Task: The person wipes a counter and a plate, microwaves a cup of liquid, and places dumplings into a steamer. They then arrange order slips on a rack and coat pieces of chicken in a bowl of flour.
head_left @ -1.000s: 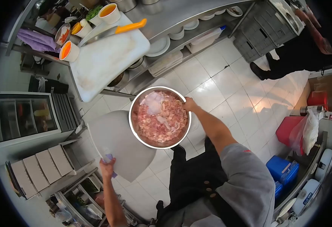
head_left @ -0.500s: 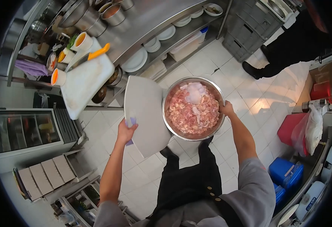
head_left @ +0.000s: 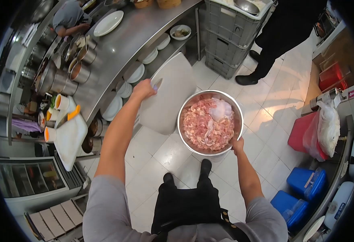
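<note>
My right hand (head_left: 237, 144) grips the near rim of a large steel bowl (head_left: 185, 133) filled with chopped raw meat (head_left: 203, 127) and a white lump on top. I carry it in front of me above the tiled floor. My left hand (head_left: 144, 89) is raised and holds a white plastic cutting board (head_left: 169, 94) by its edge, tilted, just left of the bowl and partly behind it.
A long steel counter (head_left: 120, 44) with pots, a plate and shelves of dishes runs along the left. Another white board (head_left: 70, 139) with an orange-handled knife lies there. Grey crates (head_left: 229, 36) and a person in black stand ahead. Red and blue bins (head_left: 302, 185) sit at the right.
I have turned and moved along the counter. My left hand lifted the white board from low left up beside the bowl. The bowl stays in my right hand.
</note>
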`<move>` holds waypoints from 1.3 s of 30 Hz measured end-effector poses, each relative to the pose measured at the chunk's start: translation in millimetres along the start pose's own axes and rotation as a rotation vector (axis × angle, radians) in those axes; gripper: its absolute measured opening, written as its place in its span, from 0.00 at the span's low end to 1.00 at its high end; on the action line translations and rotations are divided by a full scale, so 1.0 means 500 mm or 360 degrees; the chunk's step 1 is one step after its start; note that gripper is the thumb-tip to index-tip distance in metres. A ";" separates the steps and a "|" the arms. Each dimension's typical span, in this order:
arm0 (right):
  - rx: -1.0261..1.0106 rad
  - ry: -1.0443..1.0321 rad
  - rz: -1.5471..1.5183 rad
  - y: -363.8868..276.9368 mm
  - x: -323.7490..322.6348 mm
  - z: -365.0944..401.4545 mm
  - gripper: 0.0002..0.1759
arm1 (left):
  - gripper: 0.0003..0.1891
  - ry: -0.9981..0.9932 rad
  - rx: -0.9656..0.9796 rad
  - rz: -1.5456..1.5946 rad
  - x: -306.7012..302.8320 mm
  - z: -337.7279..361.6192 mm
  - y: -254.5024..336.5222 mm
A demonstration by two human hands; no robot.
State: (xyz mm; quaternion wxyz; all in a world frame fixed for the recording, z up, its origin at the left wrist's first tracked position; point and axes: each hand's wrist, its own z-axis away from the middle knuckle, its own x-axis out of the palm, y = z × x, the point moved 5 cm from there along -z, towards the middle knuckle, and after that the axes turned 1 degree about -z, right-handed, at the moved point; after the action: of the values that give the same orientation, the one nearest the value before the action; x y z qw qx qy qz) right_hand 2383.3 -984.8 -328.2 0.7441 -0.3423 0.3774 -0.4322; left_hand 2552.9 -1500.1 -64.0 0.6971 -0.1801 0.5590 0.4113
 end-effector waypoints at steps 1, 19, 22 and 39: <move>0.0038 0.0019 -0.0111 0.020 0.005 0.024 0.19 | 0.28 -0.0040 0.0076 -0.0116 -0.020 -0.015 0.028; 0.0514 0.0634 -0.1672 0.165 0.367 0.345 0.27 | 0.25 0.0484 0.1305 -0.1012 -0.110 -0.010 0.619; 0.0660 0.0590 -0.1906 0.200 0.372 0.333 0.27 | 0.21 0.0738 0.1520 -0.1175 -0.038 0.010 0.723; 0.0932 -0.0505 0.0193 0.140 0.166 0.204 0.18 | 0.22 0.0431 -0.0119 0.1156 -0.051 0.257 0.009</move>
State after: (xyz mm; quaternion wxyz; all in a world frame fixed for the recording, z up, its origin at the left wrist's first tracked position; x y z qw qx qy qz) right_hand 2526.3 -1013.5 -359.8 0.8847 -0.1539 0.1363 -0.4184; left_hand 2629.5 -1415.5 0.7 0.4190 -0.0485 0.6579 0.6239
